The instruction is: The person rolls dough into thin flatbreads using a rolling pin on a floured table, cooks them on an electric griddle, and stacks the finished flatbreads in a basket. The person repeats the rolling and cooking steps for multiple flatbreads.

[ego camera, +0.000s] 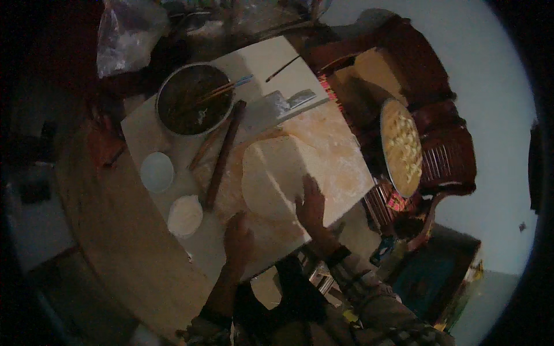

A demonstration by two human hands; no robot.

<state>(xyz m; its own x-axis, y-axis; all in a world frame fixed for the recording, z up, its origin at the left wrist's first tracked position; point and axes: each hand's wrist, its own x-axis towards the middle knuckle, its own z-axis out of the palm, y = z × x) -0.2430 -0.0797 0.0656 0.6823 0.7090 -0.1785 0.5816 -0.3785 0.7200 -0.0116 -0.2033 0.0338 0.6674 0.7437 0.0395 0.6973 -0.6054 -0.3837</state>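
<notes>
A thin, rolled-out sheet of dough (270, 181) lies on the floured board (346, 173) in front of me. My right hand (311, 209) rests flat at the sheet's right side, fingers stretched forward. Near the sheet's lower left edge is my left hand (239, 238); its fingers look curled, and the dim picture hides whether they touch dough. Left of the sheet, a dark wooden rolling pin (225, 158) lies at a slant, with a thinner wooden stick (203, 149) beside it.
Beyond the pin stands a large metal bowl (158, 112) of dark filling with chopsticks (223, 91). A pale bowl (156, 172) and a bowl of flour (186, 216) stand left. On a wooden chair (450, 160) at right, a round tray (391, 166) carries several pale dough pieces.
</notes>
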